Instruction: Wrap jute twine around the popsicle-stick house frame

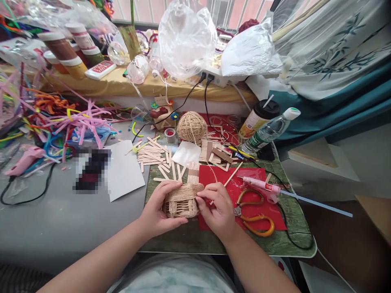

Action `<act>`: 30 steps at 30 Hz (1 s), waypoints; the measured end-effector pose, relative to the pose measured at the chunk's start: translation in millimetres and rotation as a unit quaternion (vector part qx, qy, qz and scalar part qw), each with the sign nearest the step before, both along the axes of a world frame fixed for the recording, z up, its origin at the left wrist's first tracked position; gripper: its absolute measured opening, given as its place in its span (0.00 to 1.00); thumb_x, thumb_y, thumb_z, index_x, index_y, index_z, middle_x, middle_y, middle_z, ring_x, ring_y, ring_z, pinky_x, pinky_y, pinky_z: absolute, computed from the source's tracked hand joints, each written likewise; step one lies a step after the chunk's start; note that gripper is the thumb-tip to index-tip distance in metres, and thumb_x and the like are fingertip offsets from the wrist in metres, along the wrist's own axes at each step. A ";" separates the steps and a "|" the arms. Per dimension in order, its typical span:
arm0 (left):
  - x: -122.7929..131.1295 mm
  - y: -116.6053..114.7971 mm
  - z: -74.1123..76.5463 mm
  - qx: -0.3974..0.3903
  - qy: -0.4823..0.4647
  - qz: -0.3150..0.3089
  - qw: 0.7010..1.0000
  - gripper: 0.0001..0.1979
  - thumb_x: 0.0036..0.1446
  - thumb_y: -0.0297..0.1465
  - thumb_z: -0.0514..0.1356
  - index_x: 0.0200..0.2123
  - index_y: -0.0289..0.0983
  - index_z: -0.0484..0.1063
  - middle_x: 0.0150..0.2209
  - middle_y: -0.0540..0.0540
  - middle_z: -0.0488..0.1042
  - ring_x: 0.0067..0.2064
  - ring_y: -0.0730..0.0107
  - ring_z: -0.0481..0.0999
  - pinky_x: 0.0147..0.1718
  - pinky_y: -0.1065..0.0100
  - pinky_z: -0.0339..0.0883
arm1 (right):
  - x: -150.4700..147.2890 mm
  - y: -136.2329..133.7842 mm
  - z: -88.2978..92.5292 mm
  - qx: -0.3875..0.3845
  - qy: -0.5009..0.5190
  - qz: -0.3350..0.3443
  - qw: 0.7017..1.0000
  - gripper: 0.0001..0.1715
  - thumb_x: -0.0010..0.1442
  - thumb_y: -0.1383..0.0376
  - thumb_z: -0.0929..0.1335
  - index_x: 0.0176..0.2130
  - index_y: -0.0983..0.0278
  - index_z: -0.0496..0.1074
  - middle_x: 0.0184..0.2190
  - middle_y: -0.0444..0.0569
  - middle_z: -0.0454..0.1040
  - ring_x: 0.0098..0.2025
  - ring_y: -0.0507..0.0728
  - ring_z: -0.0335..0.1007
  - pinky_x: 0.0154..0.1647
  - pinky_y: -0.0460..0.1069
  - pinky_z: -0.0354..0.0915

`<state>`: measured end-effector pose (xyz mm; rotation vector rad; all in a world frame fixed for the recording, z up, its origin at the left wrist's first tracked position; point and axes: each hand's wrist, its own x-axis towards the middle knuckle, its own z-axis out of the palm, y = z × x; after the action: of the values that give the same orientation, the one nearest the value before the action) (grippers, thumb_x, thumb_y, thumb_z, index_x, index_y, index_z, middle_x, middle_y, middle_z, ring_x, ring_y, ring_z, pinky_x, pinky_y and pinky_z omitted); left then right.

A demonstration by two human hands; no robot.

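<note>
My left hand (159,209) grips a small craft piece (182,198) of wooden sticks wound with jute twine, fingers curled round its left side and thumb under it. My right hand (217,206) pinches the piece's right edge, where a strand of twine runs off toward the ball of twine (192,127) further back. The piece's bare stick end (193,171) points away from me. Both hands rest over a green mat (284,240) beside a red sheet (269,213).
Orange-handled scissors (255,219) and a pink glue gun (262,186) lie right of my hands. Loose wooden sticks (152,154), white paper (124,171), a water bottle (269,131) and a cup (258,116) sit behind. Pipe cleaners (67,118) pile at left; plastic bags (186,38) fill the shelf.
</note>
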<state>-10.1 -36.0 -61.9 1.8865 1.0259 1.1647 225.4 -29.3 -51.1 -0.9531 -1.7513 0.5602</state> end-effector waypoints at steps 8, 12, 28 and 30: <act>12.2 -5.5 60.6 0.012 0.243 -0.016 0.970 0.52 0.50 0.41 0.77 0.72 0.43 0.54 0.64 0.34 0.71 0.63 0.42 0.72 0.63 0.43 0.69 | -11.2 -5.4 7.2 0.010 0.013 0.027 1.000 0.16 0.64 0.75 0.73 0.47 0.56 0.77 0.36 0.48 0.74 0.39 0.59 0.72 0.40 0.55 0.74; 17.7 -0.3 53.3 0.030 0.279 0.000 0.960 0.46 0.58 0.42 0.72 0.73 0.44 0.55 0.60 0.35 0.73 0.58 0.45 0.76 0.59 0.45 0.72 | -6.8 -4.0 6.0 0.003 -0.002 0.020 1.000 0.15 0.66 0.74 0.72 0.49 0.57 0.78 0.39 0.50 0.74 0.41 0.59 0.73 0.43 0.56 0.74; -10.0 -0.1 33.0 0.004 0.242 0.034 0.970 0.44 0.56 0.45 0.73 0.70 0.46 0.58 0.59 0.38 0.71 0.60 0.48 0.74 0.60 0.51 0.73 | -6.4 8.0 -4.6 -0.026 0.005 0.037 0.999 0.07 0.69 0.71 0.70 0.41 0.59 0.74 0.33 0.48 0.77 0.37 0.58 0.72 0.40 0.55 0.70; -9.5 -1.4 31.7 0.003 0.234 0.039 0.971 0.42 0.57 0.45 0.73 0.68 0.45 0.59 0.58 0.38 0.71 0.60 0.49 0.74 0.58 0.50 0.73 | -7.6 7.3 -5.1 -0.028 0.013 0.040 0.999 0.07 0.69 0.71 0.71 0.41 0.59 0.74 0.33 0.47 0.76 0.36 0.58 0.71 0.39 0.55 0.70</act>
<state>-19.7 -37.4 -30.2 2.1986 1.3576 0.7730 217.8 -21.9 -56.2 -0.9146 -1.7635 0.6739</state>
